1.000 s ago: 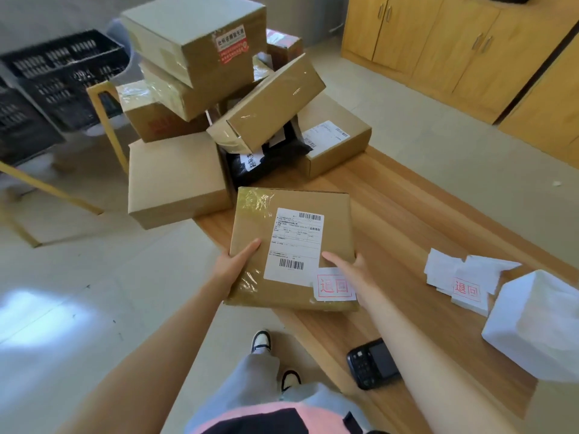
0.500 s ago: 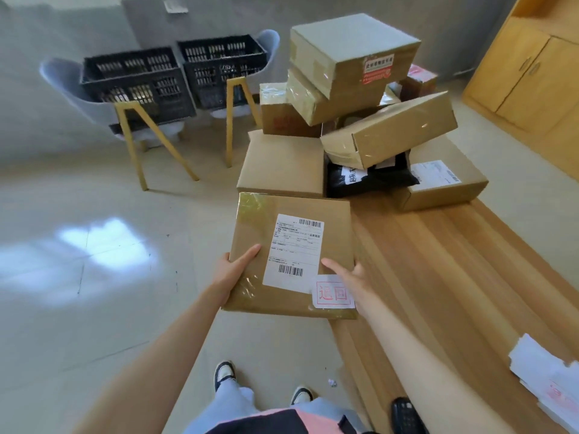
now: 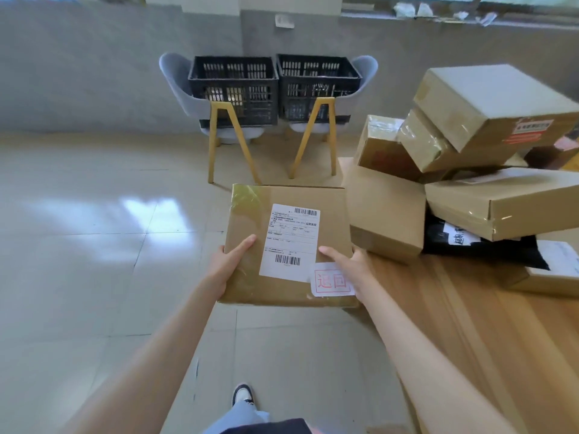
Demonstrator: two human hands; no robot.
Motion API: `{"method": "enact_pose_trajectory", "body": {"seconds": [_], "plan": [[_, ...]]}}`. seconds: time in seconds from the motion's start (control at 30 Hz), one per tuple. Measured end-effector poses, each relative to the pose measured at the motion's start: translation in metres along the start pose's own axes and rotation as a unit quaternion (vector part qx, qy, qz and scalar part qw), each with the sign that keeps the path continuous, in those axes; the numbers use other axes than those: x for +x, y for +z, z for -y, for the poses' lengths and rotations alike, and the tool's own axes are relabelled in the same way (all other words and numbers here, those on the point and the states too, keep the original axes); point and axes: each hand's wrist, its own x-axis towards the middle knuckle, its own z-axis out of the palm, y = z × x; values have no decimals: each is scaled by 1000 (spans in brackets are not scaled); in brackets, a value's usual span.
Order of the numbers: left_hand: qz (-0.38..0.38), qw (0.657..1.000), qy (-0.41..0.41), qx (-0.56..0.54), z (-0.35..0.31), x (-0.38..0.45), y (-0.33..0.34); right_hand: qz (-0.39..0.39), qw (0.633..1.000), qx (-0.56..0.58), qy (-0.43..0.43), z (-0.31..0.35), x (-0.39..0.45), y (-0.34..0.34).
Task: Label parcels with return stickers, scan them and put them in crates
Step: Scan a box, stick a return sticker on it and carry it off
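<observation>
A person seen from above, with bare forearms and no sleeves, watch or rings visible on the left hand (image 3: 226, 265) or right hand (image 3: 351, 268), wearing light blue trousers (image 3: 235, 416), a dark top (image 3: 269, 427) and a black-and-white sneaker (image 3: 242, 394).

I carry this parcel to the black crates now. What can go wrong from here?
1. The return sticker hangs over the parcel edge beside the right hand; it might peel or crease.
2. The crates sit on chairs, so a hard drop could shift one.
3. The pile on the table leans; a bump may topple it.
</observation>
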Motion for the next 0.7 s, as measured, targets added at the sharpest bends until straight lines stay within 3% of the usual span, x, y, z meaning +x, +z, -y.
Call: {"method": "enact_pose_trajectory", "body": {"seconds": [0.37,0.7], "plan": [[-11,996,77,-47,-120,78,-93,29,998,7,-47,106,71,126],[-14,993,85,-78,-173,140,-113,35,997,-7,-69,161,134,175]]}}
